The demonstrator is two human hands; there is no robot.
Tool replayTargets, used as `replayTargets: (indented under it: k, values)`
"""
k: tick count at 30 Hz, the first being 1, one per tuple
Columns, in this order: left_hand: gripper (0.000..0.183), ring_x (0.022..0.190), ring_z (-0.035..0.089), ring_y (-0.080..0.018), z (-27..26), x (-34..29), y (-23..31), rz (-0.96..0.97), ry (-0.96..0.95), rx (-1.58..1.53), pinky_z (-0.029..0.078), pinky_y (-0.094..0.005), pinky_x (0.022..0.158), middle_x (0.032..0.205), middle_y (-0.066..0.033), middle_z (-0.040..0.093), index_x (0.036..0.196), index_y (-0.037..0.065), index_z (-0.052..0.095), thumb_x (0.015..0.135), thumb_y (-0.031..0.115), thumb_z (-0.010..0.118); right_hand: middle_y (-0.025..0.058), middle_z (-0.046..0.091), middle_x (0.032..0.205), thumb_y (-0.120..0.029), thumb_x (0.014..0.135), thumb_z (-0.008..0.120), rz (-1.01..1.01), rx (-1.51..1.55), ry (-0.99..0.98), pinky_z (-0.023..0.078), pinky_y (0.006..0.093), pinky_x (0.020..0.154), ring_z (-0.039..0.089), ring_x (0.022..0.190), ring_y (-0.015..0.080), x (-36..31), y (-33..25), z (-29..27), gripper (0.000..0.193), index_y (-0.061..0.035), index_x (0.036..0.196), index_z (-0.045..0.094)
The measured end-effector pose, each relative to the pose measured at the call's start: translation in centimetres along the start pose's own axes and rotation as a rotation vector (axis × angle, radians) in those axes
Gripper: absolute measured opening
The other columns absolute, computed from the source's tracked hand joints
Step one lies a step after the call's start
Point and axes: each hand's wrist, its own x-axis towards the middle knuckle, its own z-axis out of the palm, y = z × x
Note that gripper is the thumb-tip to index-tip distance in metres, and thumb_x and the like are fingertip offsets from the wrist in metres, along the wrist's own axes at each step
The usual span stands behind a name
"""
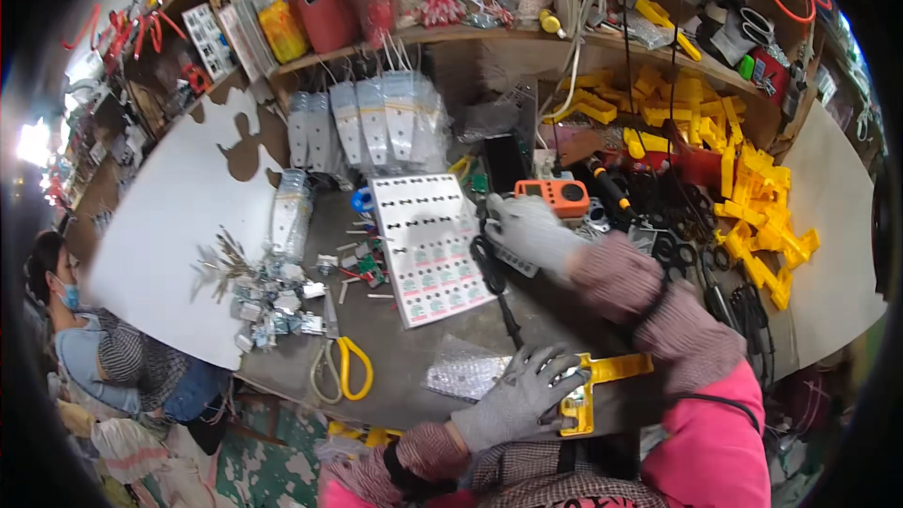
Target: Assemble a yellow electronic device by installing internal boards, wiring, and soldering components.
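Note:
My left hand [522, 400], in a grey work glove, is closed on a yellow T-shaped plastic housing [621, 366] at the table's near edge. A small pale part shows inside the housing by the fingertips. My right hand [534, 230], also gloved, reaches across to the right edge of a white board [428, 254]. Its fingers are drawn together and bent downward; what they hold, if anything, is hidden. Under and beside it lie a grey perforated strip [517, 261] and a black looped cord [487, 263]. Rows of small dark parts stand on the board.
Yellow-handled scissors [353, 372] and a heap of small metal parts [277, 301] lie left. An orange device [555, 196] sits beyond my right hand. Yellow plastic parts [762, 207] pile up at right. Bagged white strips [376, 122] hang behind. A masked person [113, 357] sits far left.

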Motion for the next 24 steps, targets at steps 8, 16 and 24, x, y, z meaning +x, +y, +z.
replayTargets:
  k: [8, 16, 24]
  values:
    - [0.049, 0.128, 0.051, -0.0341, 1.1, -5.5, -0.3, -0.222, 0.077, 0.175, 0.040, -0.0493, 0.111, 0.129, -0.0165, 0.057, 0.130, 0.004, 0.056, 0.084, 0.017, 0.067, 0.0246, 0.069, 0.110, -0.015, 0.096, 0.052, 0.138, -0.086, -0.225, 0.055, 0.0511, 0.073, 0.071, 0.098, 0.0378, 5.1, -5.3, 2.6, 0.032, 0.0004, 0.122, 0.060]
    - [0.041, 0.108, 0.064, -0.0314, -1.8, -2.7, -0.8, -0.072, 0.208, 0.175, 0.053, -0.0435, 0.094, 0.120, -0.0128, 0.065, 0.123, 0.011, 0.059, 0.084, 0.020, 0.067, 0.0227, 0.067, 0.088, -0.013, 0.086, 0.066, 0.112, 0.583, 0.354, 0.056, 0.0429, 0.071, 0.069, 0.078, 0.0389, 6.5, 2.1, -0.2, 0.038, -0.0080, 0.114, 0.040]
    - [0.030, 0.101, 0.064, -0.0344, -3.5, -1.5, -6.5, -0.419, 0.136, -0.283, 0.054, -0.0415, 0.090, 0.107, -0.0161, 0.066, 0.108, 0.008, 0.068, 0.081, 0.021, 0.067, 0.0118, 0.069, 0.087, -0.017, 0.088, 0.061, 0.122, 0.417, 0.042, 0.054, 0.0364, 0.082, 0.068, 0.087, 0.0231, -1.9, 11.0, -12.3, 0.022, -0.0059, 0.106, 0.064]
